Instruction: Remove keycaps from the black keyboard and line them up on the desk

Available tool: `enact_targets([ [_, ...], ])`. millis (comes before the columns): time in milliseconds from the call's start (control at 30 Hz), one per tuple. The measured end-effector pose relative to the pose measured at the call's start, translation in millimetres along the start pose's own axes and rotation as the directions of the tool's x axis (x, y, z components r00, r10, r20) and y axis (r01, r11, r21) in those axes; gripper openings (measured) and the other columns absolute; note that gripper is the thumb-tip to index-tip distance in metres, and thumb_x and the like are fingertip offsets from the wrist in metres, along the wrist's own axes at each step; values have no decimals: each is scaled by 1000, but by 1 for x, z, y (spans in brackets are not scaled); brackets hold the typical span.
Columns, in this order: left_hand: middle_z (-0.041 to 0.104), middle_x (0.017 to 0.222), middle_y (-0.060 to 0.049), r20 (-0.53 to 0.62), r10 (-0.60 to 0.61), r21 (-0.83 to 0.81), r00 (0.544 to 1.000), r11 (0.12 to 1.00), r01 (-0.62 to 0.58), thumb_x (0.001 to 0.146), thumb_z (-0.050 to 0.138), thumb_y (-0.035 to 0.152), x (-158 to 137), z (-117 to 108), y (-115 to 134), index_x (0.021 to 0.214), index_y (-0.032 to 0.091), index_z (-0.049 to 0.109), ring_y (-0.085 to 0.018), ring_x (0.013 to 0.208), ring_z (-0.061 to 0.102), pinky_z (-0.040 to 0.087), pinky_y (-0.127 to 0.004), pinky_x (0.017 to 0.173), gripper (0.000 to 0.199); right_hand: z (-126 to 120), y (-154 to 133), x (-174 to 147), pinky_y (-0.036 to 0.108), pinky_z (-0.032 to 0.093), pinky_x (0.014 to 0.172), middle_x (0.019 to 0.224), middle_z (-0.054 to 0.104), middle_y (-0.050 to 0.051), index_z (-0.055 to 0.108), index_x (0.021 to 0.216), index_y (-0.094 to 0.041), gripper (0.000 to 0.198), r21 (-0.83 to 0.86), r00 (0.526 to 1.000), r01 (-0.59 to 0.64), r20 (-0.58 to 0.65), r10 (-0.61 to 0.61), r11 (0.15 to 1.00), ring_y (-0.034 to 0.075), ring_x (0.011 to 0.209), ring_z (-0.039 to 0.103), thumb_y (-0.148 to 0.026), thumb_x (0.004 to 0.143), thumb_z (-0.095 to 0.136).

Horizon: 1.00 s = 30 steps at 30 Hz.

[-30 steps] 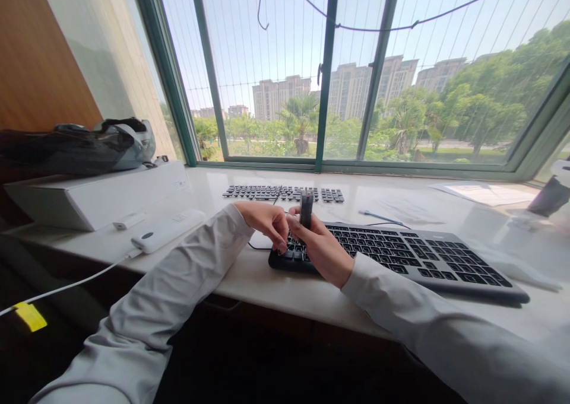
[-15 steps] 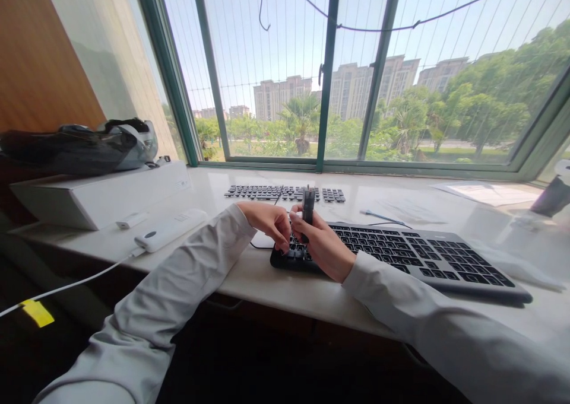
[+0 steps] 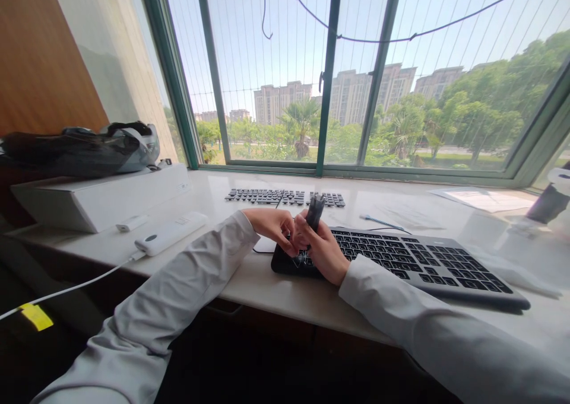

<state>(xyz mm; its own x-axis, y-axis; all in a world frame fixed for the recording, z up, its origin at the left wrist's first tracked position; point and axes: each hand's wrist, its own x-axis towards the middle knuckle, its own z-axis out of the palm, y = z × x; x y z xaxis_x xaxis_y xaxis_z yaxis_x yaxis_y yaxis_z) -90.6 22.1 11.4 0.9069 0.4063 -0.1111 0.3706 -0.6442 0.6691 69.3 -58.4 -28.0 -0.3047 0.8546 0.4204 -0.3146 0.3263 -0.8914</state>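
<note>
My right hand (image 3: 328, 251) is wrapped round a black tool (image 3: 316, 212) that looks like a keycap puller, its upper end sticking up and tilted right. Against it, over the keyboard's left end, is my left hand (image 3: 275, 226), fingers curled in and touching the right fingers. What the left fingertips hold, if anything, is hidden. Below both hands lies a dark grey keyboard (image 3: 434, 251), its key positions mostly showing bare sockets without caps. Thin, wire-like lines show at its lower left corner under the fingers. Loose black keycaps (image 3: 256, 196) lie in rows behind the hands.
A white power bank (image 3: 171, 233) with a cable and a small white block (image 3: 131, 223) lie left. A white box (image 3: 89, 199) bears a black bag (image 3: 84, 149). A thin cable (image 3: 385, 223) and paper (image 3: 481, 200) lie behind the keyboard, before the window.
The black tool has tipped from upright toward the right. My left hand has moved slightly right, closer against my right hand. The view has tilted up a little.
</note>
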Motion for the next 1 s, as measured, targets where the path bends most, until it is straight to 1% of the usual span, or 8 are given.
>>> enact_targets([
  [100,70,75,-4,10,2,-17,1000,1000,-1,60,84,36,3,4,2,82,12,75,-14,68,60,47,-23,61,34,0,0,-1,27,35,54,60,42,-4,48,76,-20,37,-80,995,83,67,-77,993,11,54,38,-55,85,55],
  [167,71,77,-4,7,-1,-56,1000,998,2,57,86,35,4,7,3,82,13,74,-15,70,61,48,-23,61,35,1,0,-2,28,35,54,59,43,-4,48,74,-20,38,-144,991,113,85,-101,983,11,54,38,-55,87,52],
  [333,72,82,-2,6,-9,-171,1000,985,10,52,87,32,7,10,-2,79,15,72,-17,81,65,52,-25,71,35,1,-1,-3,28,33,53,58,42,-3,48,74,-20,37,-206,986,140,121,-117,969,11,52,37,-55,88,52],
  [567,70,79,0,-12,-20,-108,1000,994,19,52,87,31,10,8,-9,80,14,71,-18,81,63,52,-26,73,36,2,-1,-6,28,33,55,62,43,-2,48,78,-20,33,-245,975,204,136,-175,948,12,56,38,-51,90,49],
  [700,70,80,0,-8,-17,-119,1000,993,16,52,87,29,11,8,-11,79,14,71,-17,80,63,51,-27,75,35,3,-1,-8,29,35,59,64,45,-2,48,79,-21,31,-276,971,232,130,-203,933,12,58,40,-49,91,48],
  [833,68,73,1,-2,-29,-119,1000,993,28,53,85,29,12,8,-14,75,14,72,-16,73,61,50,-25,69,30,3,-3,-12,31,35,62,62,45,-1,47,74,-21,34,-328,965,254,149,-215,910,14,59,41,-49,93,45],
  [933,64,63,3,-11,-40,-120,999,992,38,55,83,27,13,7,-17,70,14,71,-13,63,58,47,-23,60,23,3,-3,-14,31,35,63,65,46,-1,50,73,-21,34,-362,961,268,170,-220,893,14,61,40,-50,90,49],
  [1000,63,60,3,-18,-39,-125,999,992,36,55,82,26,13,6,-18,67,13,71,-13,61,56,46,-23,57,20,3,-2,-14,32,35,64,65,46,-1,51,74,-21,32,-368,959,271,177,-219,890,14,62,40,-50,89,51],
])
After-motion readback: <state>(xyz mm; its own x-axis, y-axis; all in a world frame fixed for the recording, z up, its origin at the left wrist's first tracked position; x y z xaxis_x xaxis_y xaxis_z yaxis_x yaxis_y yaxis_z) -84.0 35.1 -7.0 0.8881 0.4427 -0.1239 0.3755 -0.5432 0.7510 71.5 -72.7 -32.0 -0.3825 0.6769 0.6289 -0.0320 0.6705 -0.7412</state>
